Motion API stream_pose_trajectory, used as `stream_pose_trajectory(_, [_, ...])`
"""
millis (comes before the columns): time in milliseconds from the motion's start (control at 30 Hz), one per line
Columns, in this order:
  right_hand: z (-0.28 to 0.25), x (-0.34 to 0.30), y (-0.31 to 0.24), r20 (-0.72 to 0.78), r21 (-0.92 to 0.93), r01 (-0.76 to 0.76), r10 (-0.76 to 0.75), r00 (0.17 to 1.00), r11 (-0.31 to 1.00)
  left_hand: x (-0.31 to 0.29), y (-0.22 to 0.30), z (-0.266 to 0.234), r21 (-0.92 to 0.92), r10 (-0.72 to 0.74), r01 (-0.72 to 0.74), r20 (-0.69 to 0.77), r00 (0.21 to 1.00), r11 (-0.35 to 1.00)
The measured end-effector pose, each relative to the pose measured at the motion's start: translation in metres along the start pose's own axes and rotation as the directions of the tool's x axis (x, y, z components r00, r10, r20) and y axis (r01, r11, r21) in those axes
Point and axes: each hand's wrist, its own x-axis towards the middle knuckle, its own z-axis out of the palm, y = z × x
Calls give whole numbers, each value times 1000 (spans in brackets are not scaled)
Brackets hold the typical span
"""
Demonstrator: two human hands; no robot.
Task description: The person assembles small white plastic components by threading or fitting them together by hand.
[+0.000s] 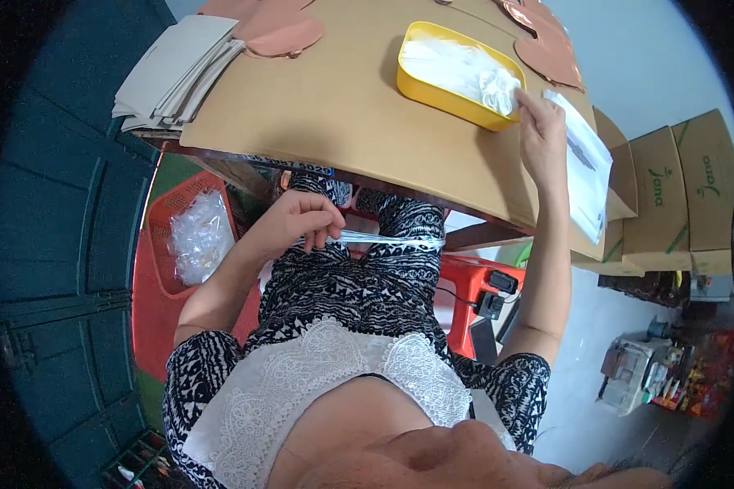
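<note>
My left hand [308, 222] is over my lap, its fingers curled and pinching one end of a bundle of thin white strands [383, 239]. From there the strands stretch across to my right thigh, where they seem to lie against the patterned cloth. On the table, a yellow tub [457, 103] holds flat clear-white plastic pieces [448, 63] and a coil of white cord [497, 91]. My right hand [542, 126] reaches to the tub's near right corner, thumb and forefinger closed at the edge of the coil. Its other fingers are folded and partly hidden.
The cardboard-topped table [318, 106] carries stacked pale sheets [179, 69], copper-coloured flat shapes [281, 33] and a white plastic packet [581, 167]. Left below stands a red basket [159, 236] with clear bags [200, 236]. A red stool [465, 301] and cardboard boxes [669, 196] are to the right.
</note>
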Motion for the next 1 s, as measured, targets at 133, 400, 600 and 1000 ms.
stream_pose_trajectory(133, [-2, 2, -7, -10, -158, 37, -39, 999, 987, 0, -4, -3, 5, -5, 5, -7, 1000, 1000])
stream_pose_trajectory(400, [-10, -5, -1, -82, 128, -47, 58, 995, 991, -1, -8, -6, -18, -20, 20, -22, 1000, 1000])
stream_pose_trajectory(600, [-23, -33, -29, -310, 227, 92, -18, 951, 969, 5, -20, -14, 102, -53, 63, -98, 994, 993])
stream_pose_trajectory(1000, [38, -172, -43, 313, 386, 129, -261, 913, 913, 35, -88, -46, 771, 283, -26, -202, 937, 636])
